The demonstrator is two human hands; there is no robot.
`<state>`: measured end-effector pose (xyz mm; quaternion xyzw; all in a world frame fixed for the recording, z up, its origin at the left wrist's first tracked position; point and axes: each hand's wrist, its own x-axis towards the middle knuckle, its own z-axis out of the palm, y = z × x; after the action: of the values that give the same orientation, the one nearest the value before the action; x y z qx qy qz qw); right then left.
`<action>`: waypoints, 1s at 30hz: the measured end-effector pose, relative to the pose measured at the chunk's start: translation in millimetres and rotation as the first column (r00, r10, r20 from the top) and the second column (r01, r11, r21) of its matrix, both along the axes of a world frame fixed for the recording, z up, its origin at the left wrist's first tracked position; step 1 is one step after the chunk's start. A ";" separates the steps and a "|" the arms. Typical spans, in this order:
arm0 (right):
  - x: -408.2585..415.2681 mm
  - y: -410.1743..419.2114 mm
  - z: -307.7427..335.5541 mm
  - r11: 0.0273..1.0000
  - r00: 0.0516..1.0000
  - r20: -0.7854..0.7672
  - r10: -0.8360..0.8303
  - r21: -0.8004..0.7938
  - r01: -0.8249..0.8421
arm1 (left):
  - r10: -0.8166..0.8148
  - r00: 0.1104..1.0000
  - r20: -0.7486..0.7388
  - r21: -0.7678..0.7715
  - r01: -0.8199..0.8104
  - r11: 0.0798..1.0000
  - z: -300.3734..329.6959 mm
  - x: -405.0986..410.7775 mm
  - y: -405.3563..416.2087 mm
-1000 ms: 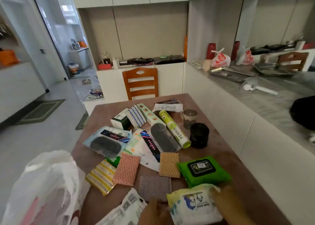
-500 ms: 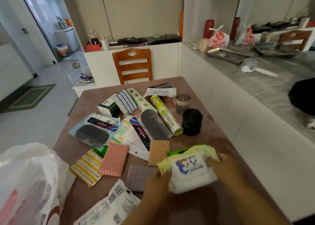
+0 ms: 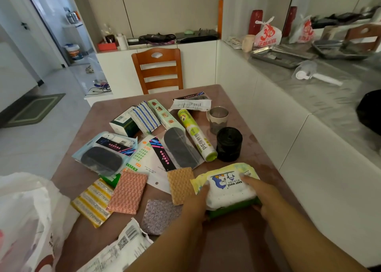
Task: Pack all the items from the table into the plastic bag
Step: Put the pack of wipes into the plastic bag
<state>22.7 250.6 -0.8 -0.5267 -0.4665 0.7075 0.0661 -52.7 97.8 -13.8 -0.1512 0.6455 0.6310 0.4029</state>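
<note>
1. Plastic bag [image 3: 26,214], white, lower left of frame, slumped off the table edge; mouth not clearly visible. Risk: items dropped toward it could miss or slide to the floor, nothing appearing to hold it open.
2. Table [image 3: 257,148], brown, centre frame, crowded with loose packets. Risk: a sweeping carry could knock neighbours off.
3. Baby wipes pack [image 3: 224,186], white, lower centre, stacked on a green pack [image 3: 233,208]. Risk: the soft, slick wrappers could shear apart and the lower pack drop out.
4. Left hand [image 3: 195,201], fingers curled against the stack's left end, gripping it.
5. Right hand [image 3: 261,195], fingers laid over the top, thumb apparently beneath, gripping the stack.
6. Orange sponge [image 3: 180,184], touching the stack's left side. Risk: dragged along on lifting.
</note>
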 end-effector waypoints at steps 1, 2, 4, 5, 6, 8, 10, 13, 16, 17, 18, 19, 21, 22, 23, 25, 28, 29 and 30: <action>-0.9 -0.9 2.0 1.000 1.000 -0.019 0.017 -0.003 -0.017 | 0.025 0.999 0.030 0.019 -0.026 0.999 0.2 -0.8 -1.1; -1.4 -1.6 3.3 0.999 0.999 -0.041 0.034 -0.014 -0.035 | 0.047 0.997 0.059 0.049 -0.049 0.998 0.3 -1.4 -2.9; -2.4 -4.7 12.2 0.998 0.994 -0.100 0.052 -0.036 -0.055 | 0.083 0.991 0.109 0.120 -0.096 0.988 1.1 -2.0 -7.1; -3.8 -7.3 16.6 0.997 0.989 -0.137 0.058 -0.046 -0.065 | 0.099 0.987 0.125 0.168 -0.120 0.979 2.0 -2.1 -9.6; -6.5 -10.1 20.1 0.995 0.982 -0.176 0.069 -0.056 -0.080 | 0.116 0.984 0.132 0.222 -0.143 0.964 4.9 -0.7 -12.4; -14.5 -19.8 26.1 0.995 0.967 -0.246 0.070 -0.058 -0.087 | 0.146 0.982 0.122 0.344 -0.180 0.922 14.4 3.2 -17.0; -25.3 -34.3 31.4 0.998 0.946 -0.323 0.019 -0.056 -0.039 | 0.192 0.977 0.094 0.419 -0.214 0.883 25.4 5.0 -24.1; -38.4 -57.8 40.3 0.992 0.909 -0.408 -0.080 -0.118 0.034 | 0.266 0.961 0.069 0.479 -0.266 0.837 38.1 4.1 -36.7; -47.5 -92.0 45.5 0.984 0.902 -0.431 -0.038 -0.172 -0.041 | 0.333 0.943 0.012 0.481 -0.297 0.825 47.7 5.8 -56.7; -49.9 -104.5 45.2 0.982 0.898 -0.439 -0.012 -0.176 -0.073 | 0.356 0.934 -0.009 0.485 -0.307 0.819 51.7 7.4 -64.7; -52.0 -117.1 46.0 0.978 0.892 -0.452 0.012 -0.180 -0.104 | 0.384 0.923 -0.032 0.481 -0.322 0.815 55.4 9.0 -73.2; -54.3 -130.1 48.6 0.975 0.891 -0.452 0.026 -0.183 -0.122 | 0.409 0.911 -0.060 0.466 -0.336 0.818 57.9 9.9 -82.9; -59.3 -154.1 50.5 0.969 0.881 -0.469 0.053 -0.189 -0.159 | 0.440 0.892 -0.103 0.422 -0.361 0.831 65.7 13.1 -105.8; -62.1 -166.6 51.7 0.964 0.881 -0.467 0.076 -0.192 -0.184 | 0.449 0.885 -0.120 0.404 -0.370 0.837 69.3 14.9 -118.2; -65.2 -178.9 54.7 0.961 0.883 -0.461 0.088 -0.195 -0.197 | 0.453 0.881 -0.133 0.398 -0.371 0.839 72.2 16.6 -131.0; -71.5 -202.8 56.4 0.957 0.888 -0.447 0.109 -0.195 -0.215 | 0.472 0.871 -0.138 0.395 -0.389 0.832 80.1 22.3 -155.4; -76.8 -238.3 58.9 0.932 0.869 -0.458 0.185 -0.197 -0.303 | 0.485 0.855 -0.181 0.317 -0.416 0.852 89.6 30.1 -193.8; -77.8 -248.6 60.4 0.924 0.861 -0.460 0.215 -0.188 -0.332 | 0.472 0.855 -0.215 0.285 -0.407 0.868 93.7 31.7 -208.0; -78.8 -259.6 63.7 0.913 0.845 -0.473 0.249 -0.176 -0.368 | 0.437 0.862 -0.257 0.238 -0.382 0.893 98.5 33.1 -222.5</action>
<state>-56.2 -9.0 62.9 -0.2740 -0.4217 0.8642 -0.0154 -19.5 -124.7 84.7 -0.1500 0.5932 0.7731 0.1670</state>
